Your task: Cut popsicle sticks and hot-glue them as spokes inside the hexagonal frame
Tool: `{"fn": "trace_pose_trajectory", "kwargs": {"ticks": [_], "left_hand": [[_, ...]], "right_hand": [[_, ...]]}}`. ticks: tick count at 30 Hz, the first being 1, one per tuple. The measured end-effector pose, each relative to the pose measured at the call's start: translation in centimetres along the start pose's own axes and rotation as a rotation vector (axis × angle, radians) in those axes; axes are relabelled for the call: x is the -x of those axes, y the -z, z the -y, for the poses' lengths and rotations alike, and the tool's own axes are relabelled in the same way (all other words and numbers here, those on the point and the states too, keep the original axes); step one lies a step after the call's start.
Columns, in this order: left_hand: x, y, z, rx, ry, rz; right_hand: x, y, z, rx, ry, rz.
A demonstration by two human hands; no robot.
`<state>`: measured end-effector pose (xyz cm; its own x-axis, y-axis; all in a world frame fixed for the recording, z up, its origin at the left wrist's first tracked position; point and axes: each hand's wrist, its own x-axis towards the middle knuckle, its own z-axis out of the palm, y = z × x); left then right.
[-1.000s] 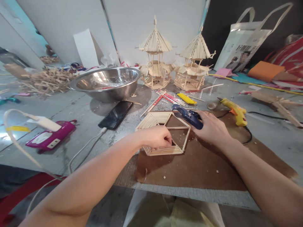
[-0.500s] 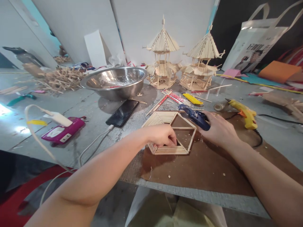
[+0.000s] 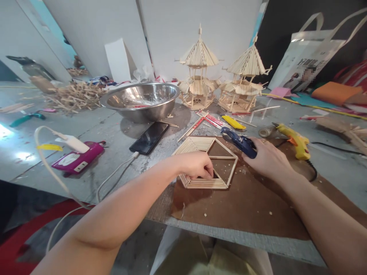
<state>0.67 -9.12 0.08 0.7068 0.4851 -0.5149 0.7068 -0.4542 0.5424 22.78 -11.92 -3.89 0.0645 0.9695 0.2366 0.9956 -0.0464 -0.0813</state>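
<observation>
A six-sided frame of thin wooden sticks (image 3: 207, 184) lies on the brown board (image 3: 243, 214) in front of me. Rows of sticks fill its left, upper-left and lower sides; the right part is bare outline with one crossbar. My left hand (image 3: 199, 165) rests over the frame's left half, fingers curled in a pinch just above the lower row; whatever is between the fingertips is hidden. To the right of the frame, my right hand (image 3: 268, 158) is wrapped round a dark blue hand tool (image 3: 239, 142), its head pointing up and left. The tool's exact kind is unclear.
Beyond the frame are loose sticks (image 3: 212, 119), a yellow cutter (image 3: 233, 122) and two stick pagodas (image 3: 199, 82). A yellow glue gun (image 3: 298, 141) lies right. Leftward are a steel bowl (image 3: 140, 112), a phone (image 3: 149, 138) and a purple power strip (image 3: 78, 157) with cables.
The view has shifted slightly. My right hand and the blue tool have edged a little to the right, away from the frame. My left hand keeps its place on the frame.
</observation>
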Motion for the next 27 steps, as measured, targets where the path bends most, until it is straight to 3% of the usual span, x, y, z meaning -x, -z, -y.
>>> {"fn": "trace_pose_trajectory", "kwargs": {"ticks": [15, 27], "left_hand": [[0.23, 0.37, 0.29, -0.066, -0.062, 0.085], [0.27, 0.42, 0.18, -0.082, -0.075, 0.077]], "right_hand": [[-0.02, -0.20, 0.14, 0.012, 0.010, 0.018], [0.12, 0.06, 0.35, 0.007, 0.016, 0.034]]}}
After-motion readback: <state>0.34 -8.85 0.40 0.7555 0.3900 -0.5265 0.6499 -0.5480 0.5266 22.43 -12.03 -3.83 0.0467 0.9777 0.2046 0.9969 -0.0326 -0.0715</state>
